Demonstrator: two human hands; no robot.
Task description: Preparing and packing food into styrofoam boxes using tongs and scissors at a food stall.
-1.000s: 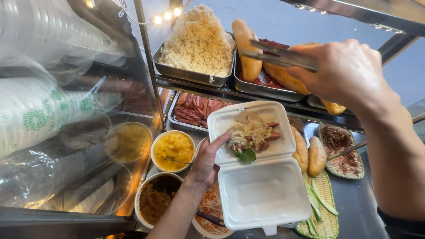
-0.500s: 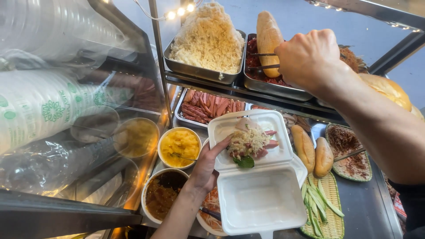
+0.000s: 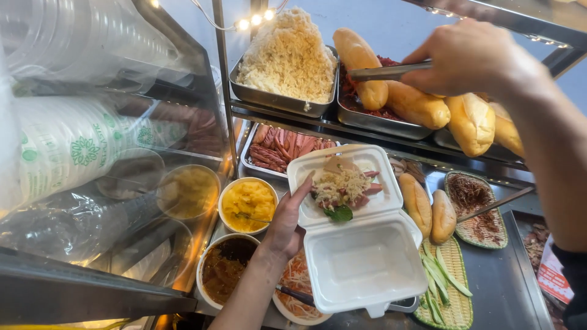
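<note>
- Left hand (image 3: 286,223) grips the open white foam clamshell box (image 3: 358,244) by its left edge, fingers curled under, thumb on the rim; box sits low centre, over the bowls.
- Right hand (image 3: 471,58) is closed around metal tongs (image 3: 391,71), tips reaching toward the red shredded filling in a steel tray (image 3: 367,104) on the upper shelf (can't tell if they pinch anything).
- Done: one half holds shredded pale topping, pink meat slices, a green leaf (image 3: 340,213).
- Left: other half empty.
- Textures: glossy crusty baguettes (image 3: 416,104), matte foam.

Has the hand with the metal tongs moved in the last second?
Yes. The right hand has slid along the upper shelf: its tongs now point toward the tray of shredded food, nearer than before, over the bread rolls.
</note>
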